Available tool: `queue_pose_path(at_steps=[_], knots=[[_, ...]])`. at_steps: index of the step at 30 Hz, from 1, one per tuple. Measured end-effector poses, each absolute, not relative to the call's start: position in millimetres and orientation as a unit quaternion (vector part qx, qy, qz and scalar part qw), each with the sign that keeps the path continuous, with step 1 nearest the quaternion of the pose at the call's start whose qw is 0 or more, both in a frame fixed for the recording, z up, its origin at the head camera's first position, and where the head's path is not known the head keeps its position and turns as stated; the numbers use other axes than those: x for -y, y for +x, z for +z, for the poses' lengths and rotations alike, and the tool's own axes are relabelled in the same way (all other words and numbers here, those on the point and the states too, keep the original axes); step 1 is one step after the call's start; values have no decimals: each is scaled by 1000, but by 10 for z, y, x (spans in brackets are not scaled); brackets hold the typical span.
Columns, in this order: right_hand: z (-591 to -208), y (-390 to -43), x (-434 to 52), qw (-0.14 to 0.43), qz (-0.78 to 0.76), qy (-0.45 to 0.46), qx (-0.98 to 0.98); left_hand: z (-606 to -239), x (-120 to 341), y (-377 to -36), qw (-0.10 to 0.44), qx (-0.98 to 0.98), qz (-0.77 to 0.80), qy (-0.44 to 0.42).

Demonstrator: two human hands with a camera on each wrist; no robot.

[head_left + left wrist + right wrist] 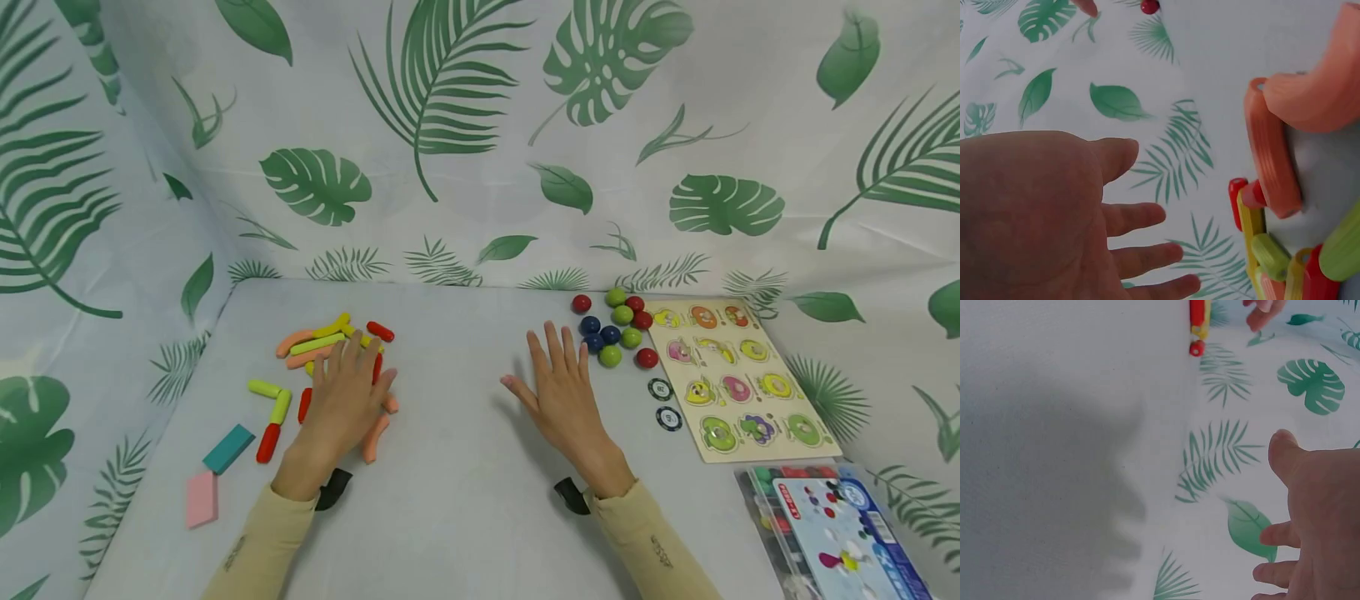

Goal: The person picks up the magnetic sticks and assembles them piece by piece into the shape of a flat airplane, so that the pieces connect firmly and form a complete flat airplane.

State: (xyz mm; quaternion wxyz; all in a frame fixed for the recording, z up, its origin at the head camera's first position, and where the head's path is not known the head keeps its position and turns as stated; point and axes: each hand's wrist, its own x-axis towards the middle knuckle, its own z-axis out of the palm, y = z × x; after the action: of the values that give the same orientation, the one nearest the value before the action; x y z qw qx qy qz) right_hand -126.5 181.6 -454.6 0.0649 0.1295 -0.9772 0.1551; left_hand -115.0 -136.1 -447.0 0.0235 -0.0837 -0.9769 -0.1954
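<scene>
Over the pile of short coloured tubes, my left hand hovers with its fingers extended and holds nothing. In the left wrist view the palm faces the lens, beside a curved orange tube with ribbed sides and a light green tube. Part of the pile is hidden under this hand in the head view. My right hand is held above the white table, fingers spread and holding nothing. Just beyond its fingertips lies a group of small balls, among them a blue ball and a green ball.
Two poker chips, one black and one blue, lie beside a wooden fruit puzzle board. A clear plastic box of coloured pieces stands front right. At left are a teal block and a pink block.
</scene>
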Motion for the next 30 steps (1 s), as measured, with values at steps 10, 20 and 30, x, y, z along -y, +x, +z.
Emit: queue_pose_path(at_steps=[10, 20, 30], knots=[[-4567, -1242, -1769, 68, 158, 139, 975, -4476, 1493, -1040, 14, 967, -229, -110], [-4630, -1222, -1608, 62, 140, 167, 974, -4416, 1474, -968, -167, 933, -307, -84], [-4657, -1211, -1333, 81, 121, 224, 964, -4450, 1467, -947, -166, 933, -304, -99]])
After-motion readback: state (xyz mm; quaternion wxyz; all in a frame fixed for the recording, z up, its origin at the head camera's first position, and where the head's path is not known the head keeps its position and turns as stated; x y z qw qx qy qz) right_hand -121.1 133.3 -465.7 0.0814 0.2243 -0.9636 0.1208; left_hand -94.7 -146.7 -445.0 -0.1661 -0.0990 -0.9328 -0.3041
